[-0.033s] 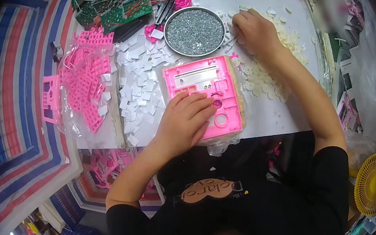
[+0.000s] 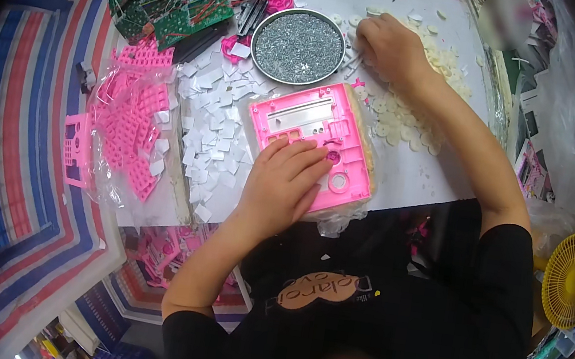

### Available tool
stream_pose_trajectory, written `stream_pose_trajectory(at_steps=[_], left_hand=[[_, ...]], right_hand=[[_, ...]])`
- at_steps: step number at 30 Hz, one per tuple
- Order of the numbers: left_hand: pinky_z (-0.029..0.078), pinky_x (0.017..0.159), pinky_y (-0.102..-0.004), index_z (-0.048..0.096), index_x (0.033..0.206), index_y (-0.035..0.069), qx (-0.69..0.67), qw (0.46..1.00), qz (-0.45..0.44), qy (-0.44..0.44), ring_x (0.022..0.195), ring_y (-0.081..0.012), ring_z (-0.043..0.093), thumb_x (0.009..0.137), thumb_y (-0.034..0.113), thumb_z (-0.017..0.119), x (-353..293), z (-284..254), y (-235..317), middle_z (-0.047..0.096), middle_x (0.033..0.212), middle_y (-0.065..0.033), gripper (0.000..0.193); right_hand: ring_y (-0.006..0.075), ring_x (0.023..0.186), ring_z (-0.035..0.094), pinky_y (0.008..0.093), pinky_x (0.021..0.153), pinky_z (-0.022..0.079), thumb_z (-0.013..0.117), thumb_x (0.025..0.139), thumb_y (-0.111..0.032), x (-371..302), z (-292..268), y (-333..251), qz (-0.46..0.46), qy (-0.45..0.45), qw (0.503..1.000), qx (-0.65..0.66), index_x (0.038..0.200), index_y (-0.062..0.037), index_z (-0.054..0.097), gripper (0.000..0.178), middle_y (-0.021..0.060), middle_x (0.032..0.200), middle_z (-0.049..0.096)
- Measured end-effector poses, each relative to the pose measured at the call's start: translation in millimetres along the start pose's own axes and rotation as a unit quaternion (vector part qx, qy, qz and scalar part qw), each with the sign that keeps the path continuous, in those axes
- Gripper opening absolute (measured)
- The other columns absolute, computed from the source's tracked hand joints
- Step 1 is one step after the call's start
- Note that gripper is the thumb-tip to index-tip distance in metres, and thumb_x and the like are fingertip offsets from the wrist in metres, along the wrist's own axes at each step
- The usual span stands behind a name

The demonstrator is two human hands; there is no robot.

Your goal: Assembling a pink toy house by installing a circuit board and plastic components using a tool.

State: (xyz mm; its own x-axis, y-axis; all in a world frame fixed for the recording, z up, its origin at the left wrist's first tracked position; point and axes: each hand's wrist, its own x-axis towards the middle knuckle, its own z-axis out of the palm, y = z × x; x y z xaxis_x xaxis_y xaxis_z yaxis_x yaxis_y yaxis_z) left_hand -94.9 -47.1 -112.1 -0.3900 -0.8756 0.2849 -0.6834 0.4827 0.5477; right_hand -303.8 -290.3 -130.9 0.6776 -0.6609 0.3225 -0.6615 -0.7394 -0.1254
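Note:
A pink plastic housing, its open inside facing up, rests on a plastic-wrapped pad at the table's front. My left hand lies on the housing's lower left part, fingers stretched out over it. Beyond the housing, my right hand reaches to small white parts beside the round tray. Its fingers are curled together, and whatever is between them is hidden. The round metal tray holds a heap of tiny silver metal pieces that look like screws.
Loose white squares cover the table's left. Cream discs lie under and beyond my right forearm. Wired green circuit boards are piled at the far left, above pink grid-like parts in clear plastic. A yellow fan stands at right.

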Motion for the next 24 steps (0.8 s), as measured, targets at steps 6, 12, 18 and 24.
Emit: stream_pose_trajectory(at_steps=[6, 12, 18, 24], left_hand=[[0.046, 0.097, -0.0484, 0.068, 0.111, 0.008, -0.048, 0.99, -0.024, 0.134, 0.112, -0.0322, 0.06, 0.071, 0.005, 0.077, -6.3, -12.2, -7.7, 0.065, 0.113, -0.0102, 0.041], [0.035, 0.108, -0.0499, 0.071, 0.099, 0.01, 0.023, 0.994, -0.035, 0.097, 0.114, -0.0268, 0.057, 0.077, 0.013, 0.074, -6.3, 0.1, -2.4, 0.064, 0.111, -0.0051, 0.022], [0.036, 0.108, -0.0514, 0.071, 0.102, 0.01, 0.006, 0.994, -0.039, 0.105, 0.115, -0.0287, 0.058, 0.077, 0.011, 0.075, -9.8, 4.8, -7.1, 0.064, 0.113, -0.0061, 0.026], [0.037, 0.107, -0.0501, 0.071, 0.102, 0.009, -0.002, 0.993, -0.036, 0.108, 0.113, -0.0289, 0.059, 0.077, 0.011, 0.074, -10.7, 2.7, -7.7, 0.064, 0.112, -0.0068, 0.026]], right_hand=[[0.0298, 0.081, 0.067, 0.0403, 0.071, 0.052, 0.07, 0.088, -0.017, -30.8, -74.7, -64.3, 0.081, -0.115, 0.975, 0.174, 0.096, -0.0095, 0.068, 0.011, 0.0086, 0.085, 0.068], [0.0305, 0.086, 0.068, 0.0412, 0.07, 0.055, 0.067, 0.081, -0.019, -69.5, -65.6, -125.0, -0.1, -0.161, 0.977, 0.093, 0.088, -0.0055, 0.065, 0.015, 0.0117, 0.086, 0.067], [0.0316, 0.078, 0.07, 0.0441, 0.065, 0.055, 0.066, 0.079, -0.015, -61.3, -63.0, -134.1, -0.053, -0.217, 0.972, 0.066, 0.084, -0.005, 0.065, 0.011, 0.0121, 0.079, 0.07], [0.0343, 0.072, 0.071, 0.0469, 0.061, 0.055, 0.066, 0.08, -0.013, -57.1, -66.4, -140.8, 0.003, -0.248, 0.967, 0.066, 0.083, -0.0041, 0.065, 0.009, 0.0157, 0.073, 0.069]])
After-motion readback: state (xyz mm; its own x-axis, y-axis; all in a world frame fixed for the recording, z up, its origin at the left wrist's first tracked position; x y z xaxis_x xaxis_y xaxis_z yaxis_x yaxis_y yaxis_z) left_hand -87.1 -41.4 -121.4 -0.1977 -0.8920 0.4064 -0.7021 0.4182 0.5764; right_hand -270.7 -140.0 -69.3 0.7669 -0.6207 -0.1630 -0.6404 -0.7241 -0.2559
